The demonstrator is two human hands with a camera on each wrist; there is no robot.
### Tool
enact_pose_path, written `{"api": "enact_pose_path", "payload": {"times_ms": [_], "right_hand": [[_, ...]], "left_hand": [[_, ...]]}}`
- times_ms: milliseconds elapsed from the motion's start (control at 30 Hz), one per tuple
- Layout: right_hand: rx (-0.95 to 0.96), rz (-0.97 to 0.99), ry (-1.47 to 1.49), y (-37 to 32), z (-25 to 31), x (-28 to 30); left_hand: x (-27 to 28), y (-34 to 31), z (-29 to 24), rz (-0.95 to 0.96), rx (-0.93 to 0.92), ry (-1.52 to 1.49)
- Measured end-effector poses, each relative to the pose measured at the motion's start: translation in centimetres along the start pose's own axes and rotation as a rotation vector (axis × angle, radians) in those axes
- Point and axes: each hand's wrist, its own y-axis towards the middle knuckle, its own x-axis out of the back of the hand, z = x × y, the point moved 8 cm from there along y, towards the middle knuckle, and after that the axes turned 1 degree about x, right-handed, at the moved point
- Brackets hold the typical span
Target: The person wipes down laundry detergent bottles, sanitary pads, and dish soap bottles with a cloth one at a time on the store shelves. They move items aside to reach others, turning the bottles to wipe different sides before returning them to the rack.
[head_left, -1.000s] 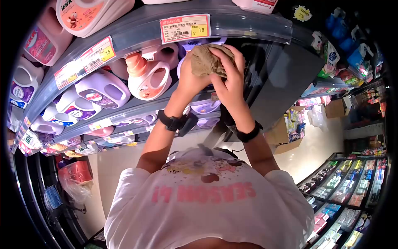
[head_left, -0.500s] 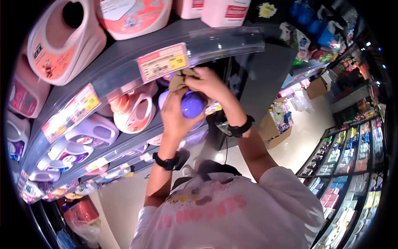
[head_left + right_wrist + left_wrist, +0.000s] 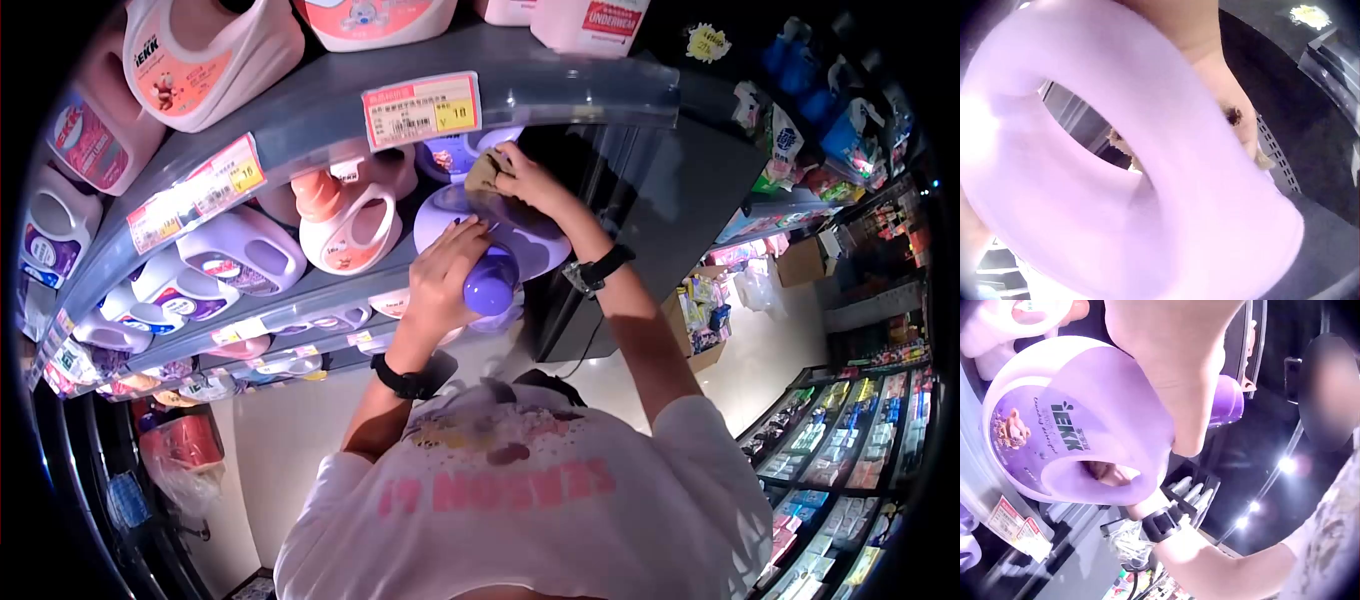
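A purple detergent bottle [image 3: 435,220] with a darker purple cap [image 3: 490,282] is held off the shelf, cap toward the torso. My left hand [image 3: 442,275] grips it beside the cap; in the left wrist view the hand [image 3: 1175,375] lies across its neck, with the label [image 3: 1022,431] facing the camera. Up at the bottle's far end, my right hand [image 3: 530,188] pinches a crumpled brown cloth [image 3: 484,174]. The right wrist view has the bottle's handle [image 3: 1204,162] close up, partly covering that hand [image 3: 1225,94]; a cloth edge [image 3: 1264,161] shows at its fingers.
Pink bottles [image 3: 215,65] stand on the upper shelf, whose front edge with a price tag [image 3: 422,110] is just beyond my hands. More bottles [image 3: 350,225] fill the shelf below at left. A dark panel [image 3: 670,195] is at right; cardboard boxes [image 3: 800,262] lie beyond.
The cloth has gone from between both hands to my right hand alone. The purple bottle has come into clear view, and my left hand has moved down near its cap.
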Motion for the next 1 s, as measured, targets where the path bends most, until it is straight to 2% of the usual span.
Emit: {"api": "enact_pose_path", "payload": {"times_ms": [33,67,100,167,233,267,367,433,567,633,733,767,833,867,900,967,1000], "right_hand": [[-0.070,0.053,0.027,-0.7,0.2,-0.1],[0.124,0.055,0.130,-1.0,0.5,-0.1],[0.127,0.050,0.138,-1.4,0.3,-0.2],[0.664,0.128,0.003,-3.8,4.6,-0.5],[0.569,0.342,0.134,-6.2,8.1,-1.2],[0.623,0.350,0.110,-6.5,8.7,-1.5],[0.608,0.390,0.035,-4.7,7.7,-2.8],[0.640,0.351,0.017,-2.4,5.9,-3.2],[0.405,0.305,-0.052,2.7,1.0,-3.1],[0.210,0.368,0.062,4.0,-1.1,-3.5],[0.216,0.324,0.056,5.1,-2.3,-3.8],[0.169,0.349,0.152,5.5,-3.2,-4.2],[0.194,0.341,0.024,4.3,-0.6,-4.0],[0.253,0.314,0.002,2.4,3.0,-3.4],[0.621,0.245,0.008,1.1,5.4,-3.5],[0.687,0.491,0.137,-3.2,10.2,-5.2],[0.761,0.533,0.079,-4.9,12.3,-5.5]], "left_hand": [[0.0,0.0,-0.5,0.027,0.006,-0.027],[0.1,0.0,-0.8,0.039,0.002,-0.003],[0.2,-0.4,-1.0,0.046,-0.004,0.000],[0.9,-1.2,-0.5,-0.018,0.010,-0.017],[1.3,-1.7,-0.5,-0.084,-0.014,0.021],[1.3,-1.9,-0.6,-0.080,-0.016,0.033],[1.3,-2.4,-0.6,-0.052,-0.026,0.061],[1.3,-2.6,-0.7,-0.089,-0.015,0.050],[0.9,-2.9,-0.7,-0.045,-0.026,0.025],[0.9,-2.5,-1.2,-0.010,0.007,0.030],[0.8,-2.7,-1.5,-0.026,0.009,0.076],[0.8,-2.7,-1.6,-0.033,0.005,0.077],[1.2,-2.9,-2.2,-0.068,0.012,0.105],[1.3,-3.1,-2.1,-0.084,0.002,0.091],[1.4,-3.2,-1.9,-0.090,0.008,0.108],[1.1,-3.5,-1.9,-0.079,-0.025,0.123],[1.1,-3.9,-1.9,-0.093,-0.024,0.106]]}}
